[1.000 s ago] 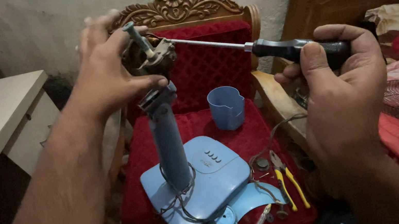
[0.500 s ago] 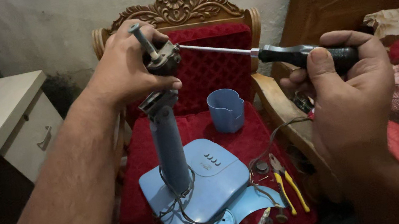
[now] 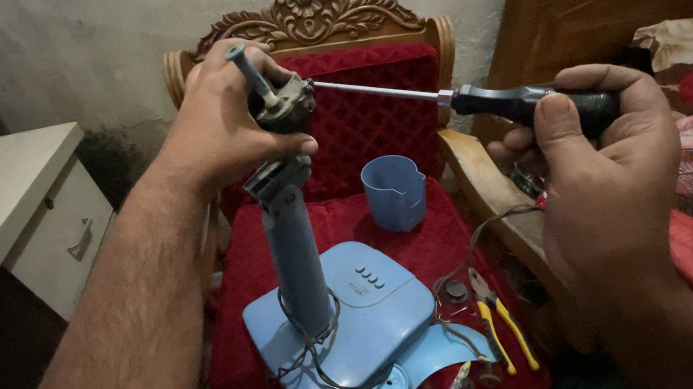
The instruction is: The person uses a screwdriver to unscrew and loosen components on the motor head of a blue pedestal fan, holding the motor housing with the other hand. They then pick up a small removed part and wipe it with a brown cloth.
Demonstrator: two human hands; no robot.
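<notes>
Here, head view: left hand (image 3: 224, 126) wrapped around small metal motor part (image 3: 285, 108) atop pale blue fan stand (image 3: 296, 256), fingers pressed together on it, thumb underneath, grey shaft (image 3: 250, 74) poking up past the knuckles. Right hand (image 3: 606, 176) closed around black screwdriver handle (image 3: 532, 103), thumb laid on top; long steel shank (image 3: 377, 91) running level to the motor part, tip apparently seated in its side. Stand upright on blue base (image 3: 364, 318), base resting on red cushioned chair (image 3: 375, 141), loose wires trailing near the foot. Blue cup (image 3: 394, 192) behind the base; yellow-handled pliers (image 3: 505, 326) and small loose parts beside it. Judged: a screw at the motor part being turned. Next likely calls for steady hold on the part, tip kept square in the screw head.
</notes>
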